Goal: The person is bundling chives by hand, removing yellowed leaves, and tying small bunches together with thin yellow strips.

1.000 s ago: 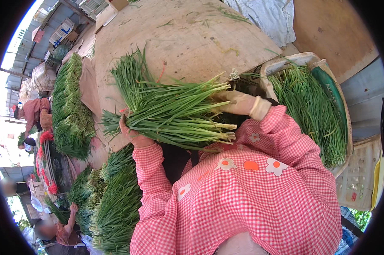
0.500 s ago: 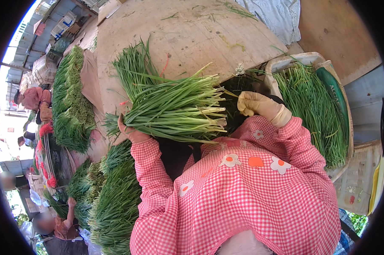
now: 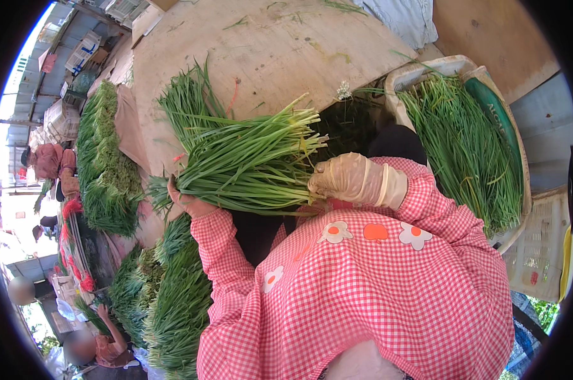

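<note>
A thick bunch of garlic chives [image 3: 245,168] lies on its side in front of me, leaves to the left and pale stem ends to the right. My left hand [image 3: 190,202] grips its leafy part from the near side; its fingers are mostly hidden under the leaves. On my right hand [image 3: 356,178] is a pale, wrinkled glove. Its fingers are closed on the stem ends at the bunch's near right corner. Behind the held chives, another leafy bundle [image 3: 188,104] rests on the wooden board [image 3: 280,57], near a thin red tie [image 3: 233,95].
At right stands a pale tub [image 3: 397,82] full of chives, with a crate [image 3: 540,247] below it. Heaps of greens [image 3: 106,164] and chives [image 3: 178,304] lie to my left. Beyond them are red ties [image 3: 71,209] and a co-worker [image 3: 109,345] holding greens.
My right hand has come left and down from beside the bunch onto its stem ends. My left hand keeps its hold on the leaves. The view has shifted slightly.
</note>
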Demonstrator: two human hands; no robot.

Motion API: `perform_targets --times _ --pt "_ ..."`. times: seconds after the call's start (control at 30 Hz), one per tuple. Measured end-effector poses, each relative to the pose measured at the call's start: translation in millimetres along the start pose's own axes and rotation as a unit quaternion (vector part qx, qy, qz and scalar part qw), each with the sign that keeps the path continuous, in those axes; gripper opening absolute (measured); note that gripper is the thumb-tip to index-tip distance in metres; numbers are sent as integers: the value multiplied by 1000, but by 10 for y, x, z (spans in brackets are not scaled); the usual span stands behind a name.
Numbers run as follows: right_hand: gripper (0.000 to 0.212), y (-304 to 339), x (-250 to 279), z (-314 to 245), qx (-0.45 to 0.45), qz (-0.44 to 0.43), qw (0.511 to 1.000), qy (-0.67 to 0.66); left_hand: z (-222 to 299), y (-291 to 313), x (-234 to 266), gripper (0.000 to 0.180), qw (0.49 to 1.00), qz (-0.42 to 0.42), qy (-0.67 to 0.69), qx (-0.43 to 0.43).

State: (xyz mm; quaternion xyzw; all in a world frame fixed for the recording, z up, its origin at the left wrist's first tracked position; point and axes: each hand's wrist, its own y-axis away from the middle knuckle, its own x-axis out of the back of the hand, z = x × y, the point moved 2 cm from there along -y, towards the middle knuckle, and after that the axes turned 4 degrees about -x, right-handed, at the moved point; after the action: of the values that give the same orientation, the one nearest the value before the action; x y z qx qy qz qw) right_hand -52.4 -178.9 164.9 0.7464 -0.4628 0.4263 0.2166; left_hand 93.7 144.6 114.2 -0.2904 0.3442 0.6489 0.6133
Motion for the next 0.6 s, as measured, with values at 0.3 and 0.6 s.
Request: perform_targets --times 0.3,0.6 --pt "19 484 79 402 -193 53 975 -92 2 55 -78 59 996 76 -29 -32" --pt "56 -27 -5 203 -144 39 935 -321 -93 120 -258 42 989 105 -44 -90"
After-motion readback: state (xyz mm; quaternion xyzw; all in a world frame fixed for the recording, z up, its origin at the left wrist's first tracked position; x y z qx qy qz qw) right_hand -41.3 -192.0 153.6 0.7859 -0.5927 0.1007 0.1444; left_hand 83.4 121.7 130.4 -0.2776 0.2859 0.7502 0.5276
